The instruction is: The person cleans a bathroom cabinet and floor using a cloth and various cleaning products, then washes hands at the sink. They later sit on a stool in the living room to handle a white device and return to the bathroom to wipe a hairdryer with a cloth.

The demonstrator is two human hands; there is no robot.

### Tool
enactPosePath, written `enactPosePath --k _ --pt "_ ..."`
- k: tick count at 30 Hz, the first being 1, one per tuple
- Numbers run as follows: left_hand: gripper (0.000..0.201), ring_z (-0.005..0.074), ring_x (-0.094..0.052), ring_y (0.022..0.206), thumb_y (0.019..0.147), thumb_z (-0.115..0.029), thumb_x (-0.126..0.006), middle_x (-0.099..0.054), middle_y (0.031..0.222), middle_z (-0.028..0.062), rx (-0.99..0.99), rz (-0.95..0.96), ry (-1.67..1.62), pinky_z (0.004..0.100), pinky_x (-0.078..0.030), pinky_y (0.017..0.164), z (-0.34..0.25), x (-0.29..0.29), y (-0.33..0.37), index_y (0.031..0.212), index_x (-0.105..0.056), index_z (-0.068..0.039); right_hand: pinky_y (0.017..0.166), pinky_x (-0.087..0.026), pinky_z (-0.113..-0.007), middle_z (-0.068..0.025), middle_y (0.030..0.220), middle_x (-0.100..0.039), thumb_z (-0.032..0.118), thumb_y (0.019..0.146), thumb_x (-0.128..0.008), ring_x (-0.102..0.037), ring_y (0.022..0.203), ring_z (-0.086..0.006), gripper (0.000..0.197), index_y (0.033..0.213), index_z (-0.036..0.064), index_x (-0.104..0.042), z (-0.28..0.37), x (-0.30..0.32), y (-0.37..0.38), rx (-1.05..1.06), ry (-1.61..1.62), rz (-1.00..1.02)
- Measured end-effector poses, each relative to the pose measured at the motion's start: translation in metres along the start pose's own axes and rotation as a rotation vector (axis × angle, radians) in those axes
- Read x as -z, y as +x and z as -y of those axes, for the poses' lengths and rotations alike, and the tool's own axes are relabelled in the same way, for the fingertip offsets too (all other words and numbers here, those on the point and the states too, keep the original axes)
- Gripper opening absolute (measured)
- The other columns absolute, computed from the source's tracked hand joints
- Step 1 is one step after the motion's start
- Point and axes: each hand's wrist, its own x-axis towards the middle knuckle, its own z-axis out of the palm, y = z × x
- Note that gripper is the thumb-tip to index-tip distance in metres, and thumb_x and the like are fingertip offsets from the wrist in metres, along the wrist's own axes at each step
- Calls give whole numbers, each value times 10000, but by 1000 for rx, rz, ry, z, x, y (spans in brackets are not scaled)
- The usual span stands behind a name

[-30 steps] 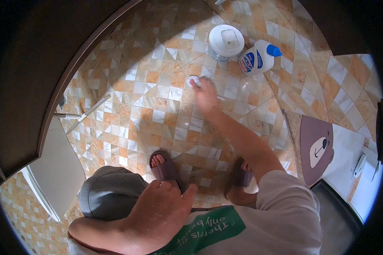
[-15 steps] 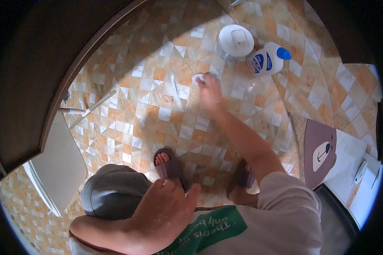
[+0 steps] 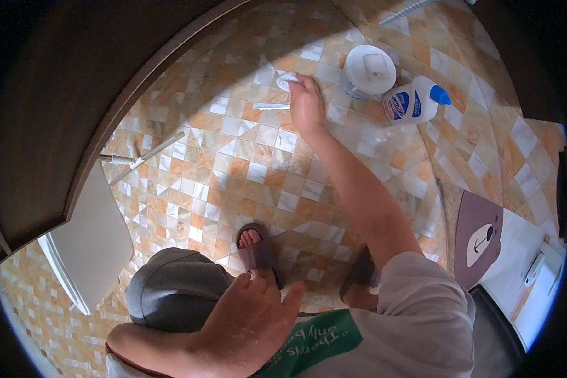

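My left hand (image 3: 249, 327) lay flat and open on my knee (image 3: 173, 293), holding nothing, close under the camera. My slipper (image 3: 256, 246) stood on the glossy orange-and-white tile floor (image 3: 233, 157). Farther out, my right hand (image 3: 307, 104) pressed a small white cloth (image 3: 286, 79) against the tiles; only its edge showed past my fingertips, so I could not tell how firmly I gripped it. Just beyond stood a round white-lidded tub (image 3: 370, 70) and a white plastic bottle (image 3: 414, 104) lying on its side.
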Motion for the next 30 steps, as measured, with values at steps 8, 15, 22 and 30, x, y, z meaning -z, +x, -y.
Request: enactPosePath --k 8,15,22,30 --pt "212 252 -624 787 821 -57 -525 -627 821 125 -9 20 42 358 -475 694 2 4 6 1027 -562 -23 1134 -186 -527 -145 1424 -452 173 885 -507 -372 1355 -313 223 1039 57 -619 14 -40 -56 320 -434 238" --pt "385 254 -617 824 772 -167 -623 -586 965 128 -53 115 -71 379 -460 744 3 -3 13 1102 -510 -4 1060 -197 -550 -116 1340 -543 219 853 -570 -387 1339 -264 216 990 80 -663 24 -15 -71 293 -373 362" --pt "359 249 -603 812 790 -100 -554 -575 974 136 -131 40 -82 371 -452 747 -3 -5 9 1127 -509 19 836 -413 -370 -42 835 -592 101 718 -580 -563 867 -232 179 895 85 -596 23 -37 -94 539 -274 36" --pt "374 261 -610 853 794 -60 -513 -579 1005 144 -108 87 -38 374 -457 765 -4 -10 1 1157 -504 30 724 -490 -394 -109 911 -619 52 824 -620 -620 856 -283 225 1035 73 -543 54 -48 -173 80 396 851"
